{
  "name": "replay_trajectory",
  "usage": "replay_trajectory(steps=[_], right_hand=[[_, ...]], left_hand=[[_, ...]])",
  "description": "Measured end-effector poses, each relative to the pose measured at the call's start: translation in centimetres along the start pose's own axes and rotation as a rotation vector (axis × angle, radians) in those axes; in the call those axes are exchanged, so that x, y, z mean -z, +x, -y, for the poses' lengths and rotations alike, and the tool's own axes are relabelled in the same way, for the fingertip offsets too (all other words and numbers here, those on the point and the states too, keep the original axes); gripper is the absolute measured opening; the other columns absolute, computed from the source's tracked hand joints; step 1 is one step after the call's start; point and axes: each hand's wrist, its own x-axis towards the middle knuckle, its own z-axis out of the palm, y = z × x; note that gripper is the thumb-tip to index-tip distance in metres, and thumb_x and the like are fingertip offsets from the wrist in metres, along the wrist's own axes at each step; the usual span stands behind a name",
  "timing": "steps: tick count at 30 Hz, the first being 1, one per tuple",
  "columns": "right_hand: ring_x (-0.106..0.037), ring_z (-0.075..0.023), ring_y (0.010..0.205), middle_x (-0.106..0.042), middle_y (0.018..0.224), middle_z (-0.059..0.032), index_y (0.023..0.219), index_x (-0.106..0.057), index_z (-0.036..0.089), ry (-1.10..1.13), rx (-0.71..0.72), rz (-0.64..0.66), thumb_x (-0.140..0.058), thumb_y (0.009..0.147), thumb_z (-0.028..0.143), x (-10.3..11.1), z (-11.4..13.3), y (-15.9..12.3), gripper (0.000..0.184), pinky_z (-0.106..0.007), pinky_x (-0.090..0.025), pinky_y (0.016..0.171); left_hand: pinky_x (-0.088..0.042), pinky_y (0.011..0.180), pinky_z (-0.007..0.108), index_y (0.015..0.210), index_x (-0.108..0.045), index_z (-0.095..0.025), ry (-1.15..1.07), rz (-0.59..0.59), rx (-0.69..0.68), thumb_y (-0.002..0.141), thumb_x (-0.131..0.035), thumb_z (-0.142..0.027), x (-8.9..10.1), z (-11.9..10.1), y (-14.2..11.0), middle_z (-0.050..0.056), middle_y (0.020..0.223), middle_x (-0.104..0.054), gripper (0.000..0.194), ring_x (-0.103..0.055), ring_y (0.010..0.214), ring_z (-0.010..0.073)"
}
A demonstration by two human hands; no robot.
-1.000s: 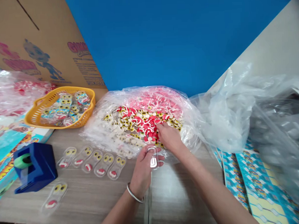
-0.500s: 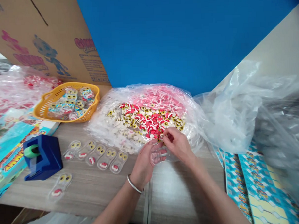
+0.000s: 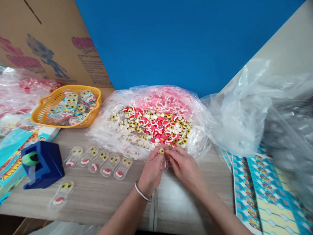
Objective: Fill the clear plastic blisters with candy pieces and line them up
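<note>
Grip closed: left hand (image 3: 151, 173) and right hand (image 3: 185, 169) meet above the wood-grain table (image 3: 98, 201), just in front of the open plastic bag of gummy candy (image 3: 100, 136), grasping a clear blister (image 3: 164, 164) between them, a yellow gummy eye (image 3: 161, 151) at its top edge. Soft candy calls for light pressure, blister kept level.

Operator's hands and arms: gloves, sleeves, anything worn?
The left hand and right hand are bare, no gloves, and neither arm shows a sleeve. A plain silver bangle sits on the left wrist; nothing is visible on the right.
</note>
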Motion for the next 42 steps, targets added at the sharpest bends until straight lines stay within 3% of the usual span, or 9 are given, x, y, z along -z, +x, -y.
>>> replay_trajectory(steps=[4, 11, 15, 18, 25, 29, 33, 36, 42], right_hand=[[-0.067, -0.0179, 0.084, -0.069, 0.093, -0.0036, 0.106, -0.064, 0.022, 0.229, -0.154, -0.05, -0.052, 0.096, 0.021, 0.2, 0.2, 0.2, 0.016, -0.03, -0.054, 0.076], [-0.065, -0.0201, 0.087, -0.065, 0.096, -0.0084, 0.103, -0.069, 0.021, -0.058, -0.074, -0.064, -0.047, 0.099, 0.021, -0.6, 0.7, 0.2, 0.023, -0.03, -0.051, 0.076], [-0.065, -0.0183, 0.091, -0.066, 0.097, -0.0059, 0.106, -0.068, 0.021, 0.025, -0.092, -0.069, -0.047, 0.097, 0.017, -0.5, -0.8, 2.0, 0.023, -0.029, -0.05, 0.082], [-0.064, -0.0191, 0.089, -0.065, 0.102, -0.0073, 0.108, -0.068, 0.02, -0.136, -0.199, -0.106, -0.048, 0.096, 0.017, -0.2, -2.0, 4.5, 0.023, -0.029, -0.049, 0.079], [-0.064, -0.0191, 0.082, -0.064, 0.108, -0.0068, 0.097, -0.07, 0.022, -0.456, -0.196, 0.156, -0.056, 0.093, 0.025, -0.3, -1.7, 8.4, 0.015, -0.029, -0.044, 0.068], [-0.063, -0.0181, 0.079, -0.064, 0.103, -0.0063, 0.089, -0.068, 0.021, -0.401, -0.174, 0.153, -0.054, 0.092, 0.02, -0.6, -2.3, 8.8, 0.014, -0.028, -0.043, 0.067], [-0.062, -0.0172, 0.083, -0.063, 0.09, -0.003, 0.086, -0.063, 0.02, -0.097, -0.142, -0.051, -0.056, 0.09, 0.016, -0.2, -2.8, 7.5, 0.009, -0.027, -0.046, 0.076], [-0.062, -0.0168, 0.083, -0.064, 0.087, -0.0022, 0.088, -0.062, 0.021, 0.044, -0.053, -0.135, -0.056, 0.093, 0.018, 0.3, -1.5, 4.8, 0.008, -0.028, -0.049, 0.076], [-0.063, -0.021, 0.092, -0.071, 0.1, -0.0089, 0.102, -0.067, 0.018, -0.209, 0.325, -0.18, -0.054, 0.097, 0.013, -0.7, 1.5, -2.6, 0.015, -0.036, -0.052, 0.083]], left_hand=[[-0.043, 0.067, 0.024, 0.104, -0.068, -0.018, 0.074, 0.0, -0.029, 0.075, -0.067, -0.021, -0.1, 0.5, -0.1, 0.001, 0.083, -0.07, 0.029, -0.058, 0.069, 0.0126], [-0.042, 0.062, 0.023, 0.1, -0.069, -0.017, 0.045, -0.059, -0.078, 0.075, -0.065, -0.02, 0.0, 1.1, -0.2, -0.002, 0.07, -0.063, 0.025, -0.054, 0.062, 0.0114], [-0.048, 0.066, 0.025, 0.1, -0.067, -0.017, -0.065, -0.084, -0.017, 0.073, -0.071, -0.022, 0.2, 0.7, 0.1, 0.005, 0.089, -0.072, 0.027, -0.065, 0.076, 0.0158], [-0.053, 0.07, 0.03, 0.102, -0.066, -0.017, -0.079, -0.121, 0.05, 0.072, -0.073, -0.024, 0.0, 0.1, 0.1, 0.011, 0.108, -0.073, 0.032, -0.071, 0.085, 0.0217], [-0.056, 0.071, 0.034, 0.103, -0.066, -0.016, -0.054, -0.153, 0.054, 0.073, -0.073, -0.027, 0.0, 0.0, 0.1, 0.012, 0.108, -0.073, 0.032, -0.073, 0.084, 0.0239], [-0.056, 0.07, 0.032, 0.107, -0.064, -0.017, -0.06, -0.162, 0.055, 0.076, -0.071, -0.025, 0.1, 0.1, 0.2, 0.012, 0.11, -0.073, 0.034, -0.073, 0.085, 0.0237], [-0.056, 0.07, 0.032, 0.108, -0.064, -0.017, -0.099, -0.11, 0.057, 0.081, -0.069, -0.033, 0.2, 0.0, 0.1, 0.012, 0.113, -0.072, 0.032, -0.073, 0.089, 0.0248], [-0.056, 0.073, 0.031, 0.104, -0.066, -0.017, -0.156, -0.041, 0.05, 0.084, -0.067, -0.036, 0.1, -0.2, 0.0, 0.01, 0.11, -0.072, 0.028, -0.072, 0.093, 0.024], [-0.054, 0.083, 0.03, 0.1, -0.068, -0.017, -0.124, -0.001, 0.032, 0.083, -0.062, -0.027, -1.0, -0.1, -0.9, 0.009, 0.108, -0.073, 0.021, -0.071, 0.098, 0.0229]])
